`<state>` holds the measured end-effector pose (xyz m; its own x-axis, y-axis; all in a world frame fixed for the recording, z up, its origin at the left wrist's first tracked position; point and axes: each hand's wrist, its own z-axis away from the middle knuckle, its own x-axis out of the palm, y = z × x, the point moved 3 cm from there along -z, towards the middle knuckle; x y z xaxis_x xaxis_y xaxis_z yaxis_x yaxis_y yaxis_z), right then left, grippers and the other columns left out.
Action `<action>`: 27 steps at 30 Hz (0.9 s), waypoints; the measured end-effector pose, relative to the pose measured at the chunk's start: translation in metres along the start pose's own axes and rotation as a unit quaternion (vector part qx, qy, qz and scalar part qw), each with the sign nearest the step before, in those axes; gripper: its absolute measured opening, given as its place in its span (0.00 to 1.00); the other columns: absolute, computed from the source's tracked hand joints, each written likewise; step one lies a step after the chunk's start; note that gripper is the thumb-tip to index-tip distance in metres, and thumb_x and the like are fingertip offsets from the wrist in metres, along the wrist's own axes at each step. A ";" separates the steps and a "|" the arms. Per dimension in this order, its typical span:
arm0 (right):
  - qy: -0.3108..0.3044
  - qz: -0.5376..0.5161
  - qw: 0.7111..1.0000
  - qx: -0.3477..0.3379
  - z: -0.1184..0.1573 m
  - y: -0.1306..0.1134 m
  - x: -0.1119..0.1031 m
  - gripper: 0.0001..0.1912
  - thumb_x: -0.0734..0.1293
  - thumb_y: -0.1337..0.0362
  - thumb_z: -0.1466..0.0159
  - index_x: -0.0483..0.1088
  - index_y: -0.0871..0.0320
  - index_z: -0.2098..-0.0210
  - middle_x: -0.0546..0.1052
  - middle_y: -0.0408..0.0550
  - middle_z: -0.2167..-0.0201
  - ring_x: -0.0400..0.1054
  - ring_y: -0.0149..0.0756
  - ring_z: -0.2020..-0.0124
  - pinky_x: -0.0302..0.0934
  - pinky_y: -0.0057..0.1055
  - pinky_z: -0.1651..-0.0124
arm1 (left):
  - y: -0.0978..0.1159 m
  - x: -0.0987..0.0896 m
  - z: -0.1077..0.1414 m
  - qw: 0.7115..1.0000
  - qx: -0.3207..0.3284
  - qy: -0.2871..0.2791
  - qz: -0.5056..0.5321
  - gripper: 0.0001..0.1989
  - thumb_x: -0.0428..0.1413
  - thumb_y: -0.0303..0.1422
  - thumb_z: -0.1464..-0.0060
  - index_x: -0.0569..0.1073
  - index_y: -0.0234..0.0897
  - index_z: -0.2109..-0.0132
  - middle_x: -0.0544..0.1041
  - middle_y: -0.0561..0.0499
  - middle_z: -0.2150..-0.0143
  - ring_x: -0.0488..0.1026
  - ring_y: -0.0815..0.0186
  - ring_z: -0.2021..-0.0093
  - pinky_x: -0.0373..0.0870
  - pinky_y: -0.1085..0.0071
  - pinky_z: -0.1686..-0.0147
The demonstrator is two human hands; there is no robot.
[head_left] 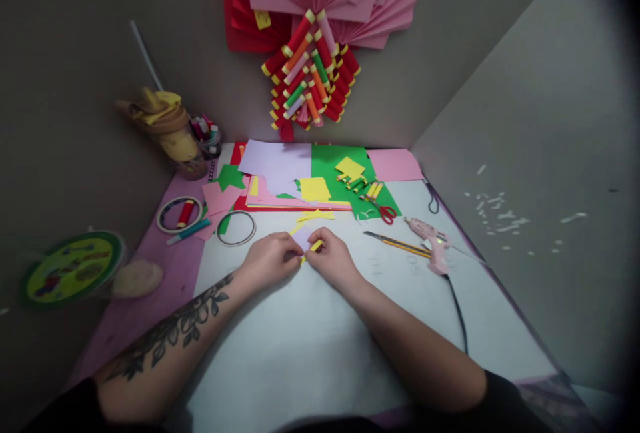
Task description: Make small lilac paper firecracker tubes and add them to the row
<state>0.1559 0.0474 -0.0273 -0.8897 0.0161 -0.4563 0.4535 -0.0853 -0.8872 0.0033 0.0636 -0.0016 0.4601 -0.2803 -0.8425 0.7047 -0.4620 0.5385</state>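
Observation:
In the head view my left hand (273, 256) and my right hand (334, 261) meet over the middle of the white table sheet. Both pinch a small lavender paper piece (301, 237), and a yellow paper strip (317, 245) shows at my right fingers. How the strip joins the lavender paper is hidden by my fingertips. Just beyond my hands lie loose yellow strips (315, 216). A yellow paper sheet (315, 189) rests on the stacked coloured papers behind them.
To the right lie a pink glue gun (430, 239) with a cord, a craft knife (395, 243) and red-handled scissors (385, 213). Tape rolls (237, 228) and a teal pen (189, 231) are at left. Near the wall stands a drink cup (177, 143). Paper firecrackers (305, 76) hang above.

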 end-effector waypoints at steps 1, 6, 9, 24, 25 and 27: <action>-0.001 -0.001 1.000 -0.003 0.000 0.000 0.000 0.09 0.64 0.67 0.52 0.63 0.54 0.70 0.69 0.38 0.74 0.61 0.29 0.76 0.56 0.26 0.73 | 0.000 0.001 0.000 1.000 -0.003 0.000 -0.001 0.10 0.53 0.32 0.51 0.78 0.44 0.63 0.77 0.53 0.61 0.73 0.65 0.61 0.66 0.73 0.63; 0.006 -0.009 1.000 -0.003 -0.004 0.003 -0.006 0.10 0.63 0.67 0.52 0.64 0.55 0.68 0.67 0.37 0.78 0.60 0.29 0.78 0.56 0.26 0.73 | 0.000 0.001 0.000 1.000 -0.006 -0.006 0.000 0.10 0.53 0.31 0.51 0.77 0.44 0.63 0.77 0.54 0.60 0.72 0.65 0.60 0.65 0.73 0.62; 0.018 0.003 1.000 0.002 -0.007 0.006 -0.010 0.10 0.62 0.67 0.51 0.64 0.55 0.68 0.66 0.37 0.78 0.60 0.29 0.78 0.56 0.26 0.73 | 0.001 0.000 0.000 1.000 -0.009 -0.007 0.000 0.10 0.53 0.31 0.51 0.77 0.44 0.62 0.76 0.54 0.60 0.72 0.65 0.59 0.65 0.73 0.62; 0.040 0.079 0.996 -0.023 -0.010 0.008 -0.011 0.10 0.61 0.68 0.50 0.64 0.53 0.67 0.70 0.37 0.77 0.64 0.31 0.75 0.57 0.27 0.70 | -0.001 0.001 0.000 1.000 -0.005 -0.008 0.006 0.11 0.52 0.31 0.51 0.77 0.44 0.62 0.76 0.53 0.60 0.72 0.64 0.60 0.65 0.71 0.62; 0.040 0.081 0.996 -0.023 -0.010 0.008 -0.011 0.10 0.61 0.68 0.50 0.64 0.53 0.67 0.70 0.37 0.77 0.64 0.31 0.75 0.57 0.27 0.70 | 0.000 0.001 0.000 1.000 -0.005 -0.009 0.006 0.11 0.52 0.31 0.51 0.77 0.44 0.62 0.76 0.53 0.60 0.72 0.64 0.60 0.65 0.71 0.62; 0.038 0.086 0.995 -0.024 -0.010 0.008 -0.011 0.10 0.61 0.68 0.50 0.64 0.53 0.67 0.70 0.37 0.77 0.64 0.31 0.75 0.57 0.27 0.70 | 0.000 0.001 -0.001 1.000 -0.005 -0.009 0.007 0.11 0.52 0.31 0.51 0.77 0.43 0.62 0.76 0.53 0.60 0.72 0.64 0.60 0.65 0.71 0.62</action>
<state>0.1699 0.0563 -0.0302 -0.7927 0.0816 -0.6042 0.6027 -0.0447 -0.7967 0.0038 0.0639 -0.0026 0.4606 -0.3011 -0.8350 0.7035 -0.4497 0.5502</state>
